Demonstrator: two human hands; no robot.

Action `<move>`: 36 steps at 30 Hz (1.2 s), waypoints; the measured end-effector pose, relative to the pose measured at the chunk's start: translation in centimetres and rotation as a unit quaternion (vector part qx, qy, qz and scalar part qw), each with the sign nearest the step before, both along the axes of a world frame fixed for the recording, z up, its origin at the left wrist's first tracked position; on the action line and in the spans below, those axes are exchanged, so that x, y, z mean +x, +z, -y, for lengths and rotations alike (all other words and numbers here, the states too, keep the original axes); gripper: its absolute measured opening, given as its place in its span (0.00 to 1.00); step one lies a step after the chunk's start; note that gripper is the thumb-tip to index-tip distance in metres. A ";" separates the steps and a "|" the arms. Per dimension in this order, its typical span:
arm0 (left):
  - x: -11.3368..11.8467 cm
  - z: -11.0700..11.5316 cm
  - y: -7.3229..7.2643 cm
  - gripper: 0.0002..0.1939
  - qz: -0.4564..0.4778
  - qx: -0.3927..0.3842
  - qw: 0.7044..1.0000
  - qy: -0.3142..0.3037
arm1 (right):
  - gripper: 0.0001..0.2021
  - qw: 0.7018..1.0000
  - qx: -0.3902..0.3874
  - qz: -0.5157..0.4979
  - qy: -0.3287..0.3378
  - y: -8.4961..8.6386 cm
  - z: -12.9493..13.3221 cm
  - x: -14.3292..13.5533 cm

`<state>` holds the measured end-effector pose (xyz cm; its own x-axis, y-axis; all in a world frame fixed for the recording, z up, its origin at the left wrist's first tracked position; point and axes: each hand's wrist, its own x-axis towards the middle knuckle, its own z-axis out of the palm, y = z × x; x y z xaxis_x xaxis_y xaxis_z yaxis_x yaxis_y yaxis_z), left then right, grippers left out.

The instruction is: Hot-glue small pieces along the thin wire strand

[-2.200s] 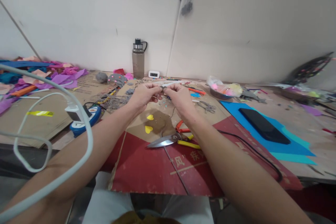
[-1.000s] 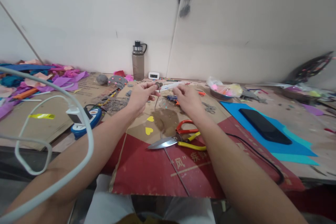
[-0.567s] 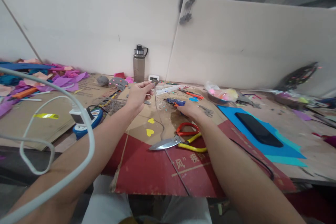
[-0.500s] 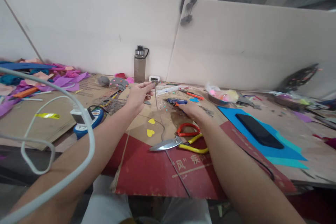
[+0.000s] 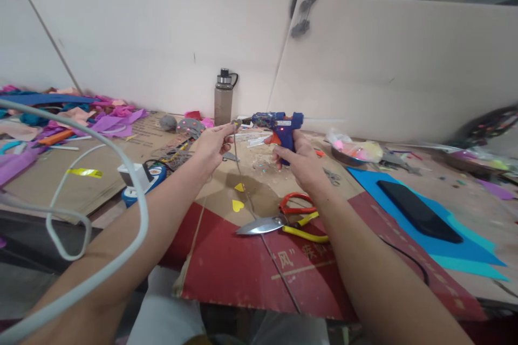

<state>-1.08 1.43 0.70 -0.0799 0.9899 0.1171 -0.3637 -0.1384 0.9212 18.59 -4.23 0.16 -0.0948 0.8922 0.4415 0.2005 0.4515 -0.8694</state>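
My left hand (image 5: pixel 214 143) pinches a small grey piece (image 5: pixel 236 124) at the end of a thin grey cord (image 5: pixel 237 159), which hangs down to the cardboard. In my right hand (image 5: pixel 297 153) is a blue hot glue gun (image 5: pixel 285 125) with an orange trigger, held upright. Its nozzle points left, close to the grey piece; whether they touch I cannot tell. Below the hands lie two yellow paper hearts (image 5: pixel 238 206). Scissors (image 5: pixel 263 225) with one red and one yellow handle rest across the cord on the red part of the cardboard (image 5: pixel 226 275).
A grey bottle (image 5: pixel 224 99) stands against the white partition. To the right are a black phone (image 5: pixel 418 210) on blue sheets (image 5: pixel 471 242) and a bowl (image 5: pixel 352 157) of colourful bits. Coloured scraps (image 5: pixel 81 118) and a blue power strip (image 5: pixel 156 179) lie left. A white cable (image 5: pixel 137 188) loops in front.
My right hand has lifted the glue gun off the cardboard and brought its nozzle toward the grey piece. The left hand keeps its pinch. The view has shifted slightly left.
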 end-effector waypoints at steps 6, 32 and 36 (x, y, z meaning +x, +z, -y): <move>0.1 -0.1 0.0 0.07 -0.006 -0.012 1.000 0.003 | 0.16 1.000 0.012 0.026 0.007 0.3 0.7 -0.7; 0.6 0.4 0.1 0.07 -0.057 0.036 0.998 0.002 | 0.18 0.966 0.134 0.199 -0.094 0.1 0.5 -0.8; 0.6 0.5 0.2 0.07 -0.076 0.031 0.997 -0.004 | 0.19 0.965 0.134 0.204 -0.096 0.2 0.5 -0.8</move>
<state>-0.47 0.96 0.87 -0.0490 0.9807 0.1893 -0.2213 -0.1954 0.9554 17.81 -4.76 0.33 -0.1543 0.7693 0.6200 0.6034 0.5702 -0.5574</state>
